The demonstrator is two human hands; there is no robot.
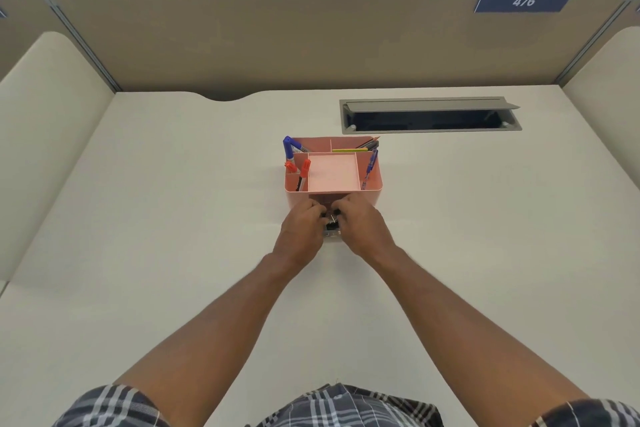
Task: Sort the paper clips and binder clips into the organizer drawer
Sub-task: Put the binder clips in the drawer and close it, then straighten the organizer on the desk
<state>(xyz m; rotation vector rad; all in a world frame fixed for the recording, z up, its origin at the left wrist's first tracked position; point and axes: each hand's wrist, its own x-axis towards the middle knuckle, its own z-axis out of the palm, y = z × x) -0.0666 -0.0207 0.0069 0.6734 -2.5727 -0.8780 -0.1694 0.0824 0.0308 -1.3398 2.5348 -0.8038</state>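
Both hands, the left hand (pixel 302 226) and the right hand (pixel 360 224), sit close together at the organizer's 6 o'clock side, fingers curled around a small cluster of black binder clips (pixel 331 221) over the clear drawer (pixel 330 234), though I cannot count the clips. One pink organizer (pixel 369 196) stands mid-desk (pixel 173 218), holding one blue marker (pixel 288 146) at 10 o'clock, two red markers (pixel 304 168) at 9, one yellow pencil (pixel 349 150) at 1 and one blue pen (pixel 371 163) at 3. One open cable hatch (pixel 429 114) lies beyond at 1 o'clock.
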